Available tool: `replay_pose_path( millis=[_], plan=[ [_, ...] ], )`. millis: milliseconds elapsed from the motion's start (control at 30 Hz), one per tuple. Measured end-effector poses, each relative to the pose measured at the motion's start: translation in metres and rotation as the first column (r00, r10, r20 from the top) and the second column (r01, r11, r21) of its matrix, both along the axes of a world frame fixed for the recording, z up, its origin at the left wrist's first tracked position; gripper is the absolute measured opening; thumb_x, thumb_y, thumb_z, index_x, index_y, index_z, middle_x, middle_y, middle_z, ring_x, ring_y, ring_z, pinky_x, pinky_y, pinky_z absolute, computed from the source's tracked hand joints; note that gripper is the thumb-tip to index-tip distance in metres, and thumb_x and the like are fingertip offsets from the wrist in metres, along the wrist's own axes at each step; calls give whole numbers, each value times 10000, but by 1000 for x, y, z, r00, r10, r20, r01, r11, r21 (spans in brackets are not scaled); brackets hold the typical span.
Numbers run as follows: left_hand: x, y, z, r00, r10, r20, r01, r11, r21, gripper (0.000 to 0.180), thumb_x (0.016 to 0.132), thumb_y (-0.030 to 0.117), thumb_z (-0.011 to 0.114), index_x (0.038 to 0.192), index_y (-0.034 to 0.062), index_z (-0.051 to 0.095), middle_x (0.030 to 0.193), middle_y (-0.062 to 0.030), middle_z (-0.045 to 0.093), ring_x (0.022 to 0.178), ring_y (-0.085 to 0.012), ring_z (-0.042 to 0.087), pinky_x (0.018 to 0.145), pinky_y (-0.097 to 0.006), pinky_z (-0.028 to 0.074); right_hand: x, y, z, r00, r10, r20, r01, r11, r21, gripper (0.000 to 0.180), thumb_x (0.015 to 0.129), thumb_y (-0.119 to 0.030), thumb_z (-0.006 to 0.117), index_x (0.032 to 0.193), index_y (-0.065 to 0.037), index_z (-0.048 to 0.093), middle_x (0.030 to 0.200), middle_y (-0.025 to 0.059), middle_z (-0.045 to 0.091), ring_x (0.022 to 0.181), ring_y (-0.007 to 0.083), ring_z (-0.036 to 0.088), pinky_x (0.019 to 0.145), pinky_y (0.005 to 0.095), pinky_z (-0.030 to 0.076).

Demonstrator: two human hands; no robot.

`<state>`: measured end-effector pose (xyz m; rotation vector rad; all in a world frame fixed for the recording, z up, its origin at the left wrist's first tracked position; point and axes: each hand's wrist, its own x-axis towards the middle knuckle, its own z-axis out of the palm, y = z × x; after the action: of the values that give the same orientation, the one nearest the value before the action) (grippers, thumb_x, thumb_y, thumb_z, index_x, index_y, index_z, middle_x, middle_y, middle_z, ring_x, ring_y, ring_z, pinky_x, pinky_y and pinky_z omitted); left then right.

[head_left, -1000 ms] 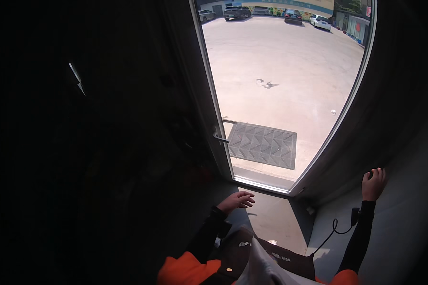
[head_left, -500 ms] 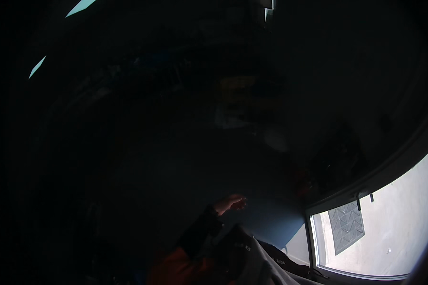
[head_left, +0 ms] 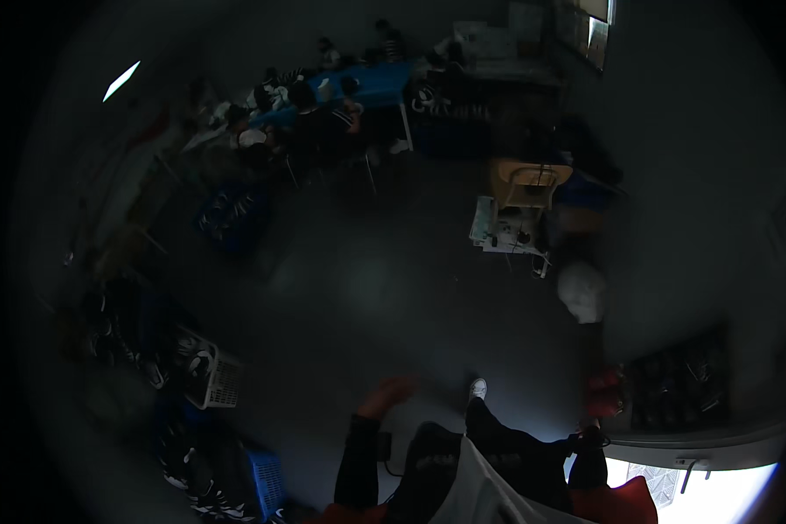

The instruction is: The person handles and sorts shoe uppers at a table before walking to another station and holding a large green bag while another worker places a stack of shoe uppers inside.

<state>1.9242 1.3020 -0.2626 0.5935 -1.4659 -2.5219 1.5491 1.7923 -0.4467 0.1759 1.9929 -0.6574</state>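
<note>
Hanging over the floor (head_left: pixel 349 279), your left hand (head_left: pixel 387 397) shows a loose, empty-looking grip, but you cannot tell the grip of your right hand (head_left: pixel 592 437), lost in shadow near the bright doorway (head_left: pixel 734 489). Off to the left sits a white basket (head_left: pixel 225 384), probably light, stiff plastic best held by its rim, with a blue basket (head_left: pixel 267 480) nearer you. Blur smears your left hand, and darkness obscures what the baskets contain.

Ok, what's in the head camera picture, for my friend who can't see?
A person's bare left hand, blurred, hangs above a dim grey floor, left of a white shoe. Farther off, people gather at a long blue table.
</note>
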Motion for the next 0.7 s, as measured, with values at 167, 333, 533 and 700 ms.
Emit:
replay_pose_path(
  millis=[167, 333, 533, 700],
  plan=[
    [-46, -75, -1, 932, 227, 284, -190, 970, -152, 467, 1055, 300, 497, 1422, 12, 491, 1399, -152, 560, 1229, -280, 597, 1063, -399, 489, -113, -97, -36, 982, 161, 94, -170, 980, 104, 296, 1015, -317, 481, 1046, -52, 609, 913, 134, 620, 755, 252, 557, 705, 424, 452],
    [-62, -151, 26, 857, 403, 321, -359, 914, -189, 477, 1041, 260, 505, 1401, -51, 478, 1255, -179, 642, 1075, -273, 662, 904, -369, 541, -226, -244, -77, 901, 426, 82, -433, 887, 157, 282, 1044, -279, 450, 1007, -44, 600, 832, 133, 620, 657, 239, 557, 634, 420, 460],
    [-104, -251, 15, 764, 560, 321, -609, 790, 70, 468, 1022, 251, 498, 1381, -48, 490, 1182, -170, 655, 966, -249, 669, 817, -345, 529, -326, -453, -97, 509, 817, -271, -731, 576, 365, 285, 986, -247, 510, 837, -82, 688, 759, 103, 701, 702, 230, 674, 645, 415, 518],
    [-149, -372, -25, 774, 484, 410, -563, 821, 94, 481, 1028, 284, 493, 1391, -31, 485, 1217, -172, 640, 991, -253, 661, 876, -360, 536, -372, -559, -87, 394, 829, -397, -758, 537, 370, 312, 947, -267, 537, 760, -81, 704, 686, 82, 696, 659, 241, 685, 677, 444, 542]
  ],
)
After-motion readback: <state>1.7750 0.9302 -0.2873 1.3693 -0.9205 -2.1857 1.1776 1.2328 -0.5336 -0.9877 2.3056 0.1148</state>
